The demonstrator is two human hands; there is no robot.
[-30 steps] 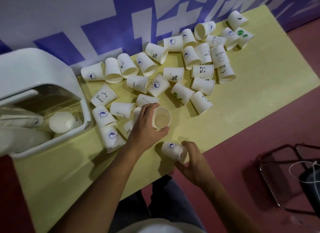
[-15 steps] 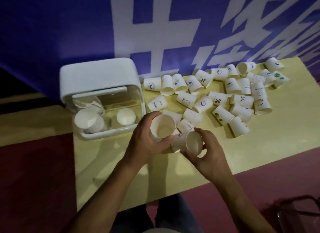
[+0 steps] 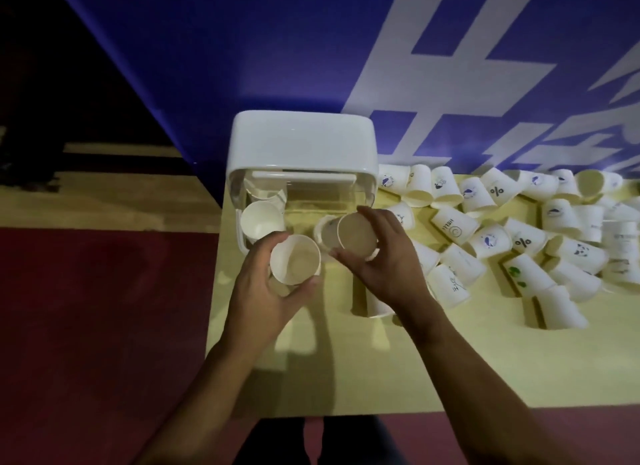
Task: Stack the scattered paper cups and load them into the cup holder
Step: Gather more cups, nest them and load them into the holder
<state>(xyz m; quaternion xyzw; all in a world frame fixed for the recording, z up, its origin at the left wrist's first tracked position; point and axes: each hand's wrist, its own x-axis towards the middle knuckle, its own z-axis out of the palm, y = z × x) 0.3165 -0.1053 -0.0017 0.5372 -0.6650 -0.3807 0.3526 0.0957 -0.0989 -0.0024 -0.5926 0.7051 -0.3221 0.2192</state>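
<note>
Yellow table, scattered white paper cups, small blue and green prints

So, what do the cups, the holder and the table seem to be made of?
The paper cups: likely thin paper, matte white, with printed logos. The cup holder: probably plastic, glossy white top, clear front showing cups inside. The table: smooth pale-yellow surface, maybe laminate or painted wood.
</note>
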